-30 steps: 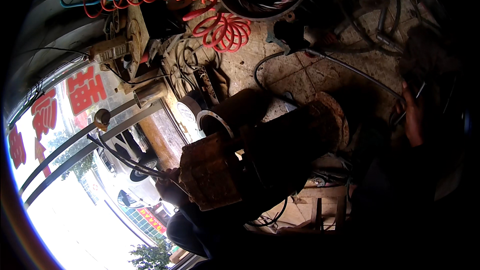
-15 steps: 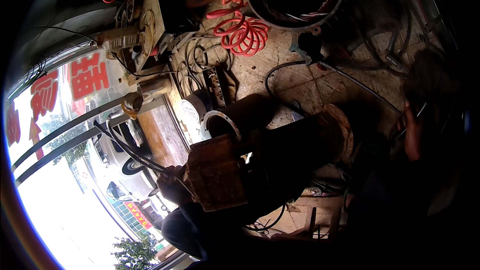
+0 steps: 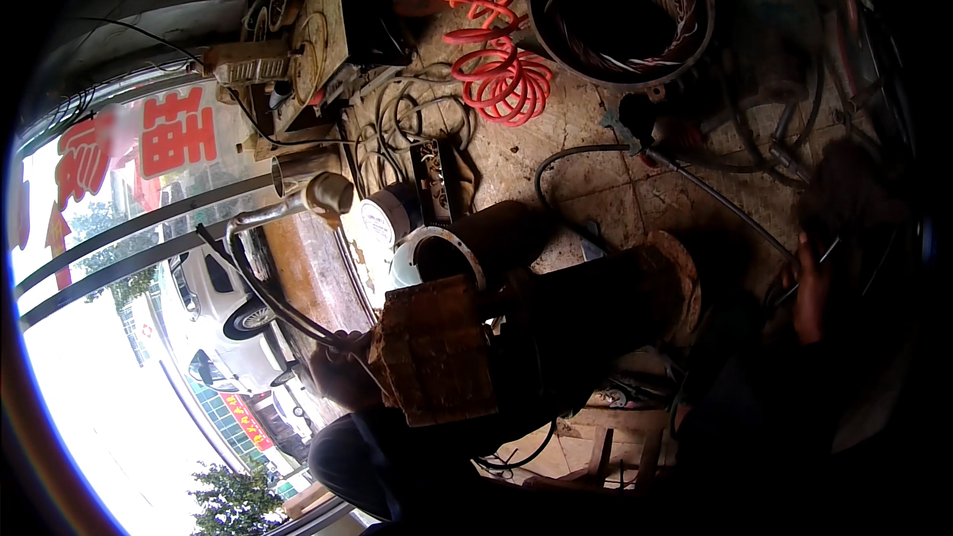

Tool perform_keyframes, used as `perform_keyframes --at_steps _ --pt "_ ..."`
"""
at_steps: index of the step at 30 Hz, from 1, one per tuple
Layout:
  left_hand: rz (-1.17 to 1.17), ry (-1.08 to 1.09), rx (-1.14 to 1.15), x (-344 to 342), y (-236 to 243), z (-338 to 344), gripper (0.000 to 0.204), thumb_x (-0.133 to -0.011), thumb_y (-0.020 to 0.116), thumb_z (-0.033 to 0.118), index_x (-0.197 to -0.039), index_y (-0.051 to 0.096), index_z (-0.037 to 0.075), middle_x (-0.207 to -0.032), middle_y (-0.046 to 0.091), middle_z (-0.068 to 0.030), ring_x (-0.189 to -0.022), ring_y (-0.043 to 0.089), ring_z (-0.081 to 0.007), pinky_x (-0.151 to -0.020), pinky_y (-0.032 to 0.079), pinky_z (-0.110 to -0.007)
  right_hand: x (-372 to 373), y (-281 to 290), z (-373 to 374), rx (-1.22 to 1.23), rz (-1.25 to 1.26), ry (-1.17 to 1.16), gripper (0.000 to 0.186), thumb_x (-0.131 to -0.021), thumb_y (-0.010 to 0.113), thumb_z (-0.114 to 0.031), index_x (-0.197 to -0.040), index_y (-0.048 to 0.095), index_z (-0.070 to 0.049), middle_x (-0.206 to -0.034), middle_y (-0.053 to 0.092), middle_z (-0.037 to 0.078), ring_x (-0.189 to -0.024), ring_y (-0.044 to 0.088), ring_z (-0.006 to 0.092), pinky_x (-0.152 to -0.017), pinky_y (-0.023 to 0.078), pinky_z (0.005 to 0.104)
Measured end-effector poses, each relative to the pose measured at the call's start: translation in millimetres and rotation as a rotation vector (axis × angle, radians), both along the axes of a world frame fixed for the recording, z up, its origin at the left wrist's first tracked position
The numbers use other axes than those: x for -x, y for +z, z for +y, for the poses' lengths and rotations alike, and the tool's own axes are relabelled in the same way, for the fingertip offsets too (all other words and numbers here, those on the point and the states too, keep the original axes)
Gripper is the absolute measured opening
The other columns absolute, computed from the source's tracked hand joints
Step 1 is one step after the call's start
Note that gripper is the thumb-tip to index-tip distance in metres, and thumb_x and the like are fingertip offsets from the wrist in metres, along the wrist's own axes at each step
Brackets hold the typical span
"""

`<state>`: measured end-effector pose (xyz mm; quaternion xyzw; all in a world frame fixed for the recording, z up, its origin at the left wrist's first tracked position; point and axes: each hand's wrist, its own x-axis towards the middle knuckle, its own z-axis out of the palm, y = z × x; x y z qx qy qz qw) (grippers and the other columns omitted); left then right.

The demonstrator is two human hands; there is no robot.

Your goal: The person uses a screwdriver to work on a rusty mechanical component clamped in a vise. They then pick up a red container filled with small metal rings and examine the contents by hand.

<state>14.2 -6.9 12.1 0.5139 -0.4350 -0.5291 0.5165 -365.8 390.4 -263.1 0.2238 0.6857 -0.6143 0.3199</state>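
Note:
A rusty, block-shaped motor housing [image 3: 437, 349] joined to a dark cylinder [image 3: 596, 303] lies across the middle, a round rusty flange [image 3: 683, 273] at its right end. My left hand [image 3: 342, 369] is in shadow against the housing's left end. It is closed around black cables [image 3: 268, 300] that run up and left. Far to the right, past the flange, my right hand [image 3: 812, 293] has its fingers closed on a thin pale rod [image 3: 832, 250]. A dark hose [image 3: 730, 201] leads to that hand from above. Deep shadow hides my forearms and much of the right hand.
A round motor stator [image 3: 620, 15] with bundled windings stands at the top. Coiled red air hose [image 3: 506, 84] hangs beside it. Beyond the housing are an open-ended cylinder [image 3: 442, 253], a white tub [image 3: 385, 216] and a parts tray [image 3: 432, 179]. White cars [image 3: 213, 283] show outside.
The view has shifted, so the stator, red hose and tray appear lower and further right. Both hands keep nearly the same place and grip.

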Motion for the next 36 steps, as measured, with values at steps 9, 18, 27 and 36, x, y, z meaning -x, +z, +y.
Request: perform_keyframes --at_steps 9,18,27,36 --pt "-0.298 0.046 0.103 -5.4 -13.6 -0.7 0.017 -0.094 0.055 0.015 -0.100 0.055 -0.001 -0.084 0.060 -0.0139 -0.078 0.064 -0.0265 -0.065 0.061 -0.038 -2.2 2.0 9.7 0.003 0.004 -0.032 0.022 -0.095 0.062 -0.023 -0.108 0.059 -0.005 -0.071 0.041 -0.002 -0.056 0.039 0.0080 -0.047 0.034 0.0257" --pt "-0.035 0.047 -0.013 -6.0 -8.9 10.6 0.028 -0.094 0.052 0.031 -0.096 0.058 0.004 -0.083 0.062 -0.0120 -0.078 0.063 -0.0259 -0.072 0.056 -0.043 8.2 15.6 -3.6 0.055 -0.075 -0.069 0.022 -0.093 0.065 -0.022 -0.105 0.054 -0.007 -0.078 0.043 -0.001 -0.059 0.040 0.0102 -0.052 0.037 0.0268" --pt "0.471 0.042 -0.144 49.8 -26.0 10.5 0.010 -0.089 0.056 0.016 -0.082 0.055 0.009 -0.065 0.049 -0.0031 -0.060 0.051 -0.0182 -0.055 0.044 -0.033 18.7 -20.5 40.0 0.116 -0.063 -0.095 0.031 -0.088 0.071 -0.034 -0.106 0.057 -0.014 -0.085 0.049 -0.004 -0.073 0.045 0.0090 -0.064 0.039 0.0284" --pt "0.087 0.148 -0.043 13.8 -94.8 -6.3 0.015 -0.087 0.058 0.017 -0.078 0.051 0.008 -0.064 0.046 -0.0058 -0.055 0.046 -0.0211 -0.053 0.043 -0.036 13.2 -0.3 43.2 0.128 -0.096 0.005 0.035 -0.091 0.065 -0.041 -0.111 0.058 -0.013 -0.095 0.053 -0.002 -0.080 0.047 0.0121 -0.075 0.040 0.0300"
